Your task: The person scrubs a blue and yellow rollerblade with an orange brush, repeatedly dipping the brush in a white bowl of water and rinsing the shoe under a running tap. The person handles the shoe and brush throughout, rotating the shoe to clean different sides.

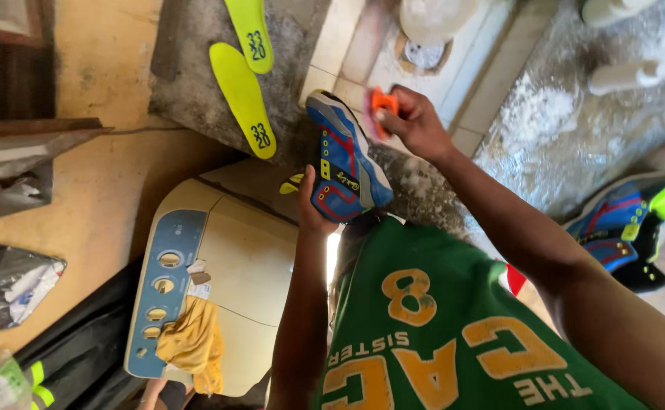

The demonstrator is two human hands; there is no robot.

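Observation:
My left hand [311, 203] holds a blue sports shoe [345, 159] with red and yellow trim from below, its sole side turned toward the right. My right hand [416, 121] grips a small orange brush [382, 106] and presses it against the shoe's upper edge. A second matching blue shoe [613, 228] lies on the wet floor at the right.
Two yellow-green insoles [243, 95] rest on a grey concrete slab at the top. A cream washing machine [234, 266] with a blue control panel and a yellow cloth [193, 342] stands below left. A floor drain [423, 55] and soapy wet concrete [553, 129] lie behind.

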